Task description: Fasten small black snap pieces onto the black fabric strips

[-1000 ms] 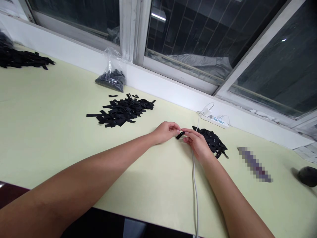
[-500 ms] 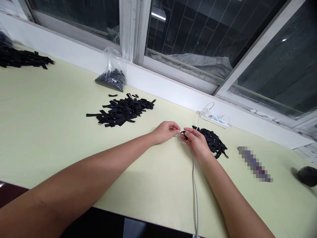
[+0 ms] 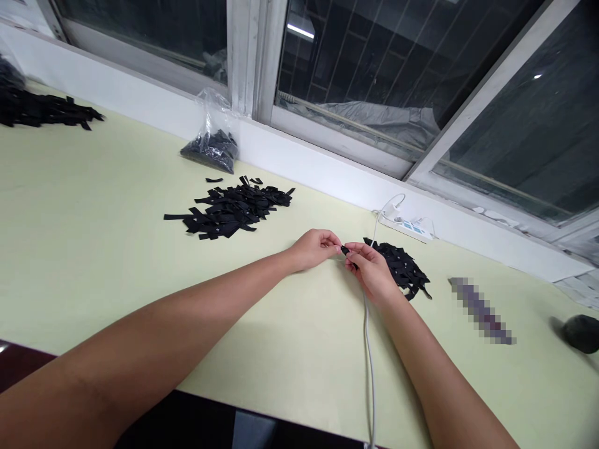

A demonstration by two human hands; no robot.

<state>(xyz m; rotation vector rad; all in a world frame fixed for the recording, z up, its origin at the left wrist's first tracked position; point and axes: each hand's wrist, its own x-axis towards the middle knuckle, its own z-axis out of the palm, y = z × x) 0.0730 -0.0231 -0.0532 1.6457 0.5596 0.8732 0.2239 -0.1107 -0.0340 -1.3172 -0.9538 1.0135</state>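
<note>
Between my two hands is a small black fabric strip (image 3: 345,251), mostly covered by fingers. My left hand (image 3: 316,249) pinches its left end between thumb and fingertips. My right hand (image 3: 369,265) is closed on the other end, thumb against fingers. Just behind my right hand lies a pile of black strips (image 3: 405,268), some with small pale marks. A larger pile of similar black strips (image 3: 234,209) spreads out beyond my left hand.
A clear plastic bag (image 3: 213,146) of black pieces leans by the wall. A white power strip (image 3: 407,226) sits behind the right pile; a grey cable (image 3: 369,349) runs beneath my right hand. More black strips (image 3: 42,109) lie far left. A round black object (image 3: 581,332) stands far right.
The strip's curled loop has flattened between the fingertips, and it now reaches the left fingers. My right fingers have shifted slightly; the piles stay as they were.
</note>
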